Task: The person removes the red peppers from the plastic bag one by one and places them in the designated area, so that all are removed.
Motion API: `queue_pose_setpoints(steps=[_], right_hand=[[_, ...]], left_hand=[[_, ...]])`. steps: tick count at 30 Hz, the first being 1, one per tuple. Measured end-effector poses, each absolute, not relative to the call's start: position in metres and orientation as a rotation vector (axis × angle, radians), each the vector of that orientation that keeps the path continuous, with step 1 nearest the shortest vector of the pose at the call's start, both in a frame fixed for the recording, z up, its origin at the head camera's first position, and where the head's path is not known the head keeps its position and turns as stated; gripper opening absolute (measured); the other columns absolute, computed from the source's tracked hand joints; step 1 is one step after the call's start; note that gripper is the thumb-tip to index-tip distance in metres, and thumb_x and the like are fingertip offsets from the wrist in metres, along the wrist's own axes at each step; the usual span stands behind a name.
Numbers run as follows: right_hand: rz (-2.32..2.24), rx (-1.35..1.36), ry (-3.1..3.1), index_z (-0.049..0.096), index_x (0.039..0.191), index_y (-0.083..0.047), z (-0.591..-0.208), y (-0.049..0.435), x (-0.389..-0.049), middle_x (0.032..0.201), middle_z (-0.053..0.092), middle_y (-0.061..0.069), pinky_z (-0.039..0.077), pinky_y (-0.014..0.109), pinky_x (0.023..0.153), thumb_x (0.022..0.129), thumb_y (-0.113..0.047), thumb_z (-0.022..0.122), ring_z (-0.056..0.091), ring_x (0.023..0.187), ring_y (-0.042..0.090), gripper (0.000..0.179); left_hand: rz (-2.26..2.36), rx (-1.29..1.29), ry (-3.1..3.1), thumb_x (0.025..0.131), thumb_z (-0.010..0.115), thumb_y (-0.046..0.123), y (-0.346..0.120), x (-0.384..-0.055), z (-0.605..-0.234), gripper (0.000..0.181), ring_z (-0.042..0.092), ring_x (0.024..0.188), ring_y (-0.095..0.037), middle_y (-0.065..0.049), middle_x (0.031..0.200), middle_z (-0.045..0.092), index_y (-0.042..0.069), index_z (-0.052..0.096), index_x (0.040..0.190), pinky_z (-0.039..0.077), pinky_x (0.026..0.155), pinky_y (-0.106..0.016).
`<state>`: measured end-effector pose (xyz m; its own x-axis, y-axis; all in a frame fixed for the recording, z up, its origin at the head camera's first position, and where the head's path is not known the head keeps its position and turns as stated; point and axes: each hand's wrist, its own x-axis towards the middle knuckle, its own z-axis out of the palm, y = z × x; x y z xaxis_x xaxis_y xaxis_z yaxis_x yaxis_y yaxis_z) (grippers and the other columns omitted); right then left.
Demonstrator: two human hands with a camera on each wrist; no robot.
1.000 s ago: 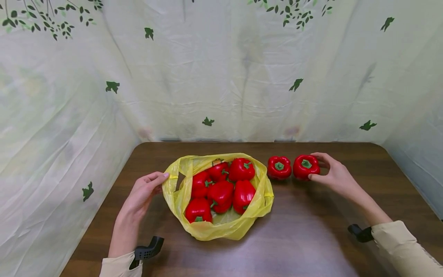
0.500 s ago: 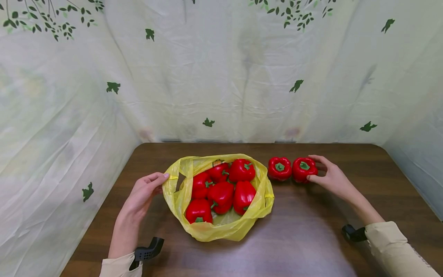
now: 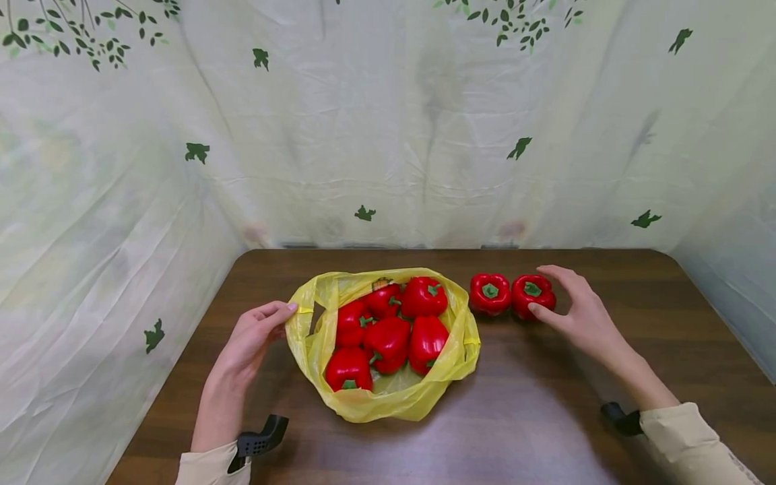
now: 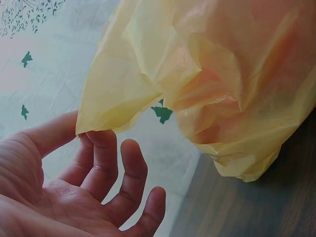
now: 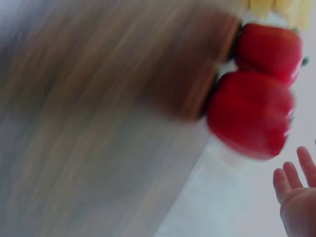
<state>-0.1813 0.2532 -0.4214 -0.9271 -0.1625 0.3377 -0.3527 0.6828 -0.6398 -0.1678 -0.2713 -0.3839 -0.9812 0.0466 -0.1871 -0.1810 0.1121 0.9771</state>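
Observation:
My left hand (image 3: 242,347) pinches the left handle of a yellow plastic bag (image 3: 397,406) between thumb and fingertips. In the left wrist view the handle's edge comes down to that hand (image 4: 74,192), its other fingers loosely bent. Several red bell peppers (image 3: 388,340) lie inside the wide-mouthed bag. Two more stand side by side to the right of it, stems up: a nearer one (image 3: 490,303) and the outer one (image 3: 526,283). My right hand (image 3: 585,313) is spread beside the outer pepper, thumb overlapping it in the head view. The right wrist view shows fingers (image 5: 292,173) apart from it.
All of this is on a dark brown wooden table (image 3: 503,431) with rounded far corners. Behind and at both sides hangs a pale curtain (image 3: 388,135) with green leaf and bird prints. A black wrist camera (image 3: 261,438) sits on the left arm.
My right hand brought the outer pepper slightly left, close to the other one, then let go; its fingers have spread and lifted off. The left hand and bag have hardly moved.

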Motion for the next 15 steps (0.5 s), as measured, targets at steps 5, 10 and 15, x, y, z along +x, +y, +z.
queue_pose_setpoints(steps=[5, 10, 15], right_hand=[[0.993, 0.565, -2.552, 0.055, 0.134, -0.007, -0.413, 0.23, -0.173, 0.139, 0.05, 0.009, 0.046, 0.059, 0.091, 0.08, -0.015, 0.083, 0.042, 0.129, 0.031, 0.062], [0.965, 0.711, -2.508, 0.056, 0.135, -0.013, -0.408, 0.209, -0.167, 0.141, 0.05, 0.003, 0.048, 0.041, 0.095, 0.078, -0.018, 0.085, 0.043, 0.13, 0.024, 0.064], [0.99, 0.874, -2.463, 0.056, 0.135, -0.015, -0.402, 0.187, -0.163, 0.14, 0.052, 0.003, 0.043, 0.032, 0.1, 0.076, -0.018, 0.086, 0.044, 0.13, 0.022, 0.067]], left_hand=[[1.975, -0.153, 2.224, 0.096, 0.065, 0.034, -0.271, -0.168, -0.385, 0.025, 0.059, 0.083, -0.018, 0.0, 0.09, 0.064, 0.009, 0.07, 0.093, 0.048, 0.083, -0.032], [1.98, -0.153, 2.225, 0.095, 0.066, 0.035, -0.271, -0.169, -0.385, 0.026, 0.058, 0.082, -0.017, 0.0, 0.089, 0.064, 0.009, 0.07, 0.093, 0.048, 0.082, -0.032], [1.984, -0.162, 2.22, 0.096, 0.066, 0.034, -0.271, -0.168, -0.384, 0.025, 0.058, 0.083, -0.017, 0.0, 0.089, 0.064, 0.01, 0.07, 0.093, 0.048, 0.082, -0.031]])
